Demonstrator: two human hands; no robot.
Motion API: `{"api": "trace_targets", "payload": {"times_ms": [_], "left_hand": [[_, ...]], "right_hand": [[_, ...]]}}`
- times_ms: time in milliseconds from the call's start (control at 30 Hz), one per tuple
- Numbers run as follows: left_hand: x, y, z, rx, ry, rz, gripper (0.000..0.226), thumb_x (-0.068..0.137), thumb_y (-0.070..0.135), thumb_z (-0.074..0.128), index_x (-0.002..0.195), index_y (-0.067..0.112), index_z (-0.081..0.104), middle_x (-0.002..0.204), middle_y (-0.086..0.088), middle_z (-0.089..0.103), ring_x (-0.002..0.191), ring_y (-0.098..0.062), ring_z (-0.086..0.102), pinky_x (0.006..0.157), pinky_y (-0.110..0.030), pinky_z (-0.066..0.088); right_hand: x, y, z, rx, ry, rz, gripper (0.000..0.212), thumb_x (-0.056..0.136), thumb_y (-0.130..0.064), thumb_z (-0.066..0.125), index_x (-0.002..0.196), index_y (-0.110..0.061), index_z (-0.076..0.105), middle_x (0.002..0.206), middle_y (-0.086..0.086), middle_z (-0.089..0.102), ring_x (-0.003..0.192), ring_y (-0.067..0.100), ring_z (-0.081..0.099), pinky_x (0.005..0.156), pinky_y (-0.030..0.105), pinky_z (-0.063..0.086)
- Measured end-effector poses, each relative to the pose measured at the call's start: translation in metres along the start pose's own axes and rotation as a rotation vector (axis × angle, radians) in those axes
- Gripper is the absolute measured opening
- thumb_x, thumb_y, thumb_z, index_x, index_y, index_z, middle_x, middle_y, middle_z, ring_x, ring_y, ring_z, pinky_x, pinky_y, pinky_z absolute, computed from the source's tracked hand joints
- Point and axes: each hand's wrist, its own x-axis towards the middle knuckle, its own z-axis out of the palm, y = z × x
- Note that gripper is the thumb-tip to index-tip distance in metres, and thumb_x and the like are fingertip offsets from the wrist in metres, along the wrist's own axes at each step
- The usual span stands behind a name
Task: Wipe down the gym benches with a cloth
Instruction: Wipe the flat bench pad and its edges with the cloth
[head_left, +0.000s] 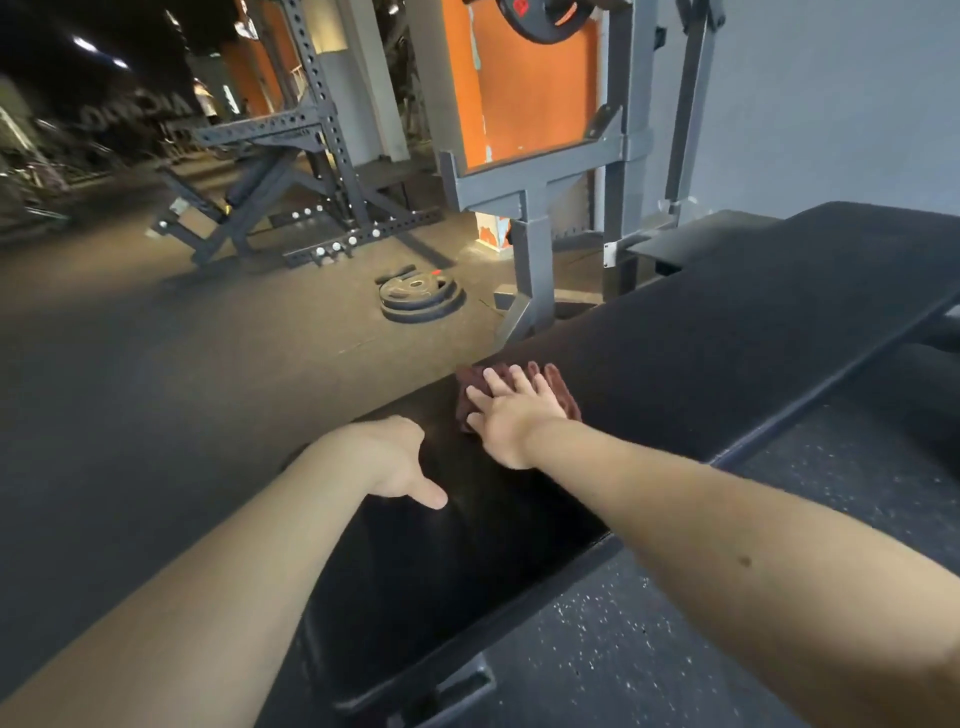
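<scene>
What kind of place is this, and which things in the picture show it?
Most likely the weight area of a gym. A long black padded bench fills the foreground, weight plates lie stacked on the rubber floor, and a perforated steel rack stands behind them.

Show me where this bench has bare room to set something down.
The bench is bare beyond the cloth, toward the grey rack, and at its near end. Crowded: the left edge, where the left hand rests and the right hand presses the cloth.
</scene>
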Motion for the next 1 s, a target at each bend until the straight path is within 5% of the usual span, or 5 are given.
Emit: {"api": "trace_targets", "payload": {"times_ms": [267, 433, 567, 733, 1000], "left_hand": [[0.004, -0.012, -0.001, -0.009, -0.031, 0.046, 0.094, 0.086, 0.061, 0.070, 0.160, 0.024, 0.027, 0.166, 0.001, 0.021, 0.151, -0.032, 0.025, 0.117, -0.053, 0.035], [0.029, -0.036, -0.029, -0.094, 0.087, 0.062, 0.038, 0.092, 0.035, 0.073, 0.117, 0.005, 0.069, 0.121, -0.013, 0.067, 0.099, -0.028, 0.062, 0.089, -0.037, 0.050], [0.049, -0.035, -0.035, -0.094, 0.102, 0.042, 0.073, 0.085, 0.052, 0.077, 0.140, 0.011, 0.052, 0.137, -0.009, 0.054, 0.118, -0.031, 0.058, 0.096, -0.041, 0.051], [0.067, -0.021, -0.039, -0.162, 0.080, 0.101, 0.092, 0.081, 0.063, 0.075, 0.152, 0.018, 0.038, 0.155, -0.009, 0.043, 0.135, -0.037, 0.049, 0.105, -0.050, 0.049], [0.084, -0.028, -0.011, -0.372, 0.025, 0.090, 0.110, 0.080, 0.055, 0.079, 0.162, 0.029, 0.010, 0.167, -0.007, 0.024, 0.147, -0.037, 0.036, 0.112, -0.056, 0.042]], "right_hand": [[0.030, 0.025, -0.004, 0.052, 0.074, 0.155, 0.058, 0.108, -0.035, 0.030, 0.162, -0.017, 0.018, 0.171, 0.009, -0.002, 0.156, 0.036, -0.008, 0.123, 0.053, -0.008], [0.006, -0.054, 0.010, 0.063, 0.048, -0.138, 0.056, 0.111, -0.038, 0.023, 0.163, -0.018, 0.017, 0.171, 0.003, 0.001, 0.157, 0.027, -0.009, 0.125, 0.043, -0.007], [0.009, -0.026, 0.004, 0.039, 0.047, -0.140, 0.054, 0.111, -0.037, 0.025, 0.162, -0.022, 0.018, 0.170, -0.003, 0.000, 0.157, 0.021, -0.009, 0.123, 0.038, -0.010], [0.042, 0.028, -0.014, -0.006, 0.083, 0.239, 0.054, 0.110, -0.033, 0.032, 0.162, -0.024, 0.019, 0.171, 0.003, 0.000, 0.156, 0.033, -0.007, 0.125, 0.053, -0.009], [0.069, 0.009, -0.011, 0.028, 0.042, 0.416, 0.065, 0.100, -0.069, 0.018, 0.159, -0.046, 0.002, 0.170, 0.001, -0.012, 0.154, 0.037, -0.018, 0.117, 0.065, -0.012]]}}
